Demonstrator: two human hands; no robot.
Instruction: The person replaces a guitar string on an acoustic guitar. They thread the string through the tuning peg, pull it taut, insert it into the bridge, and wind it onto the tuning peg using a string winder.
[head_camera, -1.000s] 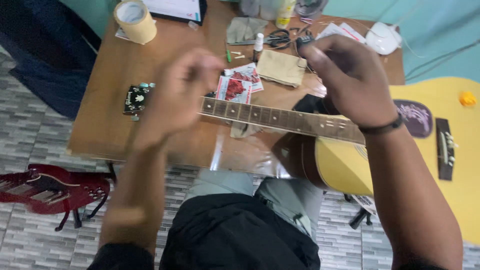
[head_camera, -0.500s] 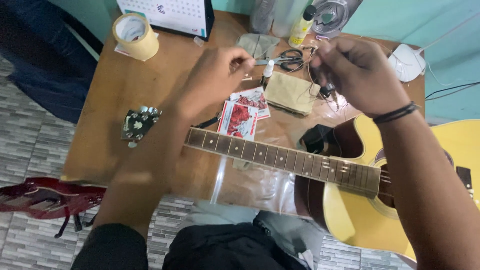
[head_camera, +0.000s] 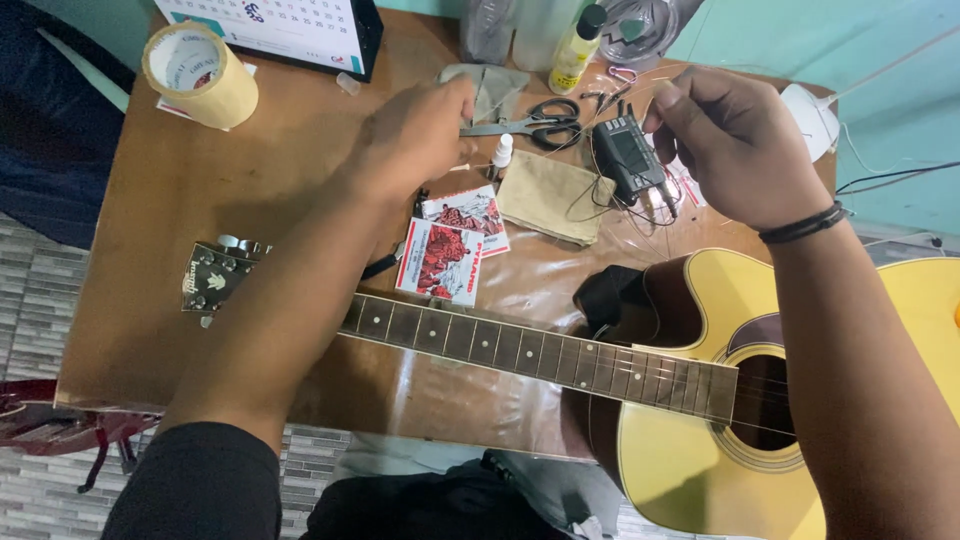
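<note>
Lying across a brown wooden surface, a yellow acoustic guitar sits under two raised hands.

Its long axis runs left to right: the headstock points left, the neck slopes slightly down to the body at lower right, which overhangs the surface edge. The left hand hovers above the scissors, fingers pinched together; what it grips is too fine to tell. The right hand is loosely curled above a small black tuner, seemingly pinching a thin wire. Two red-and-white string packets lie just beside the neck, a tan cloth next to them. A tape roll stands at far left; a yellow bottle stands at the back.
</note>
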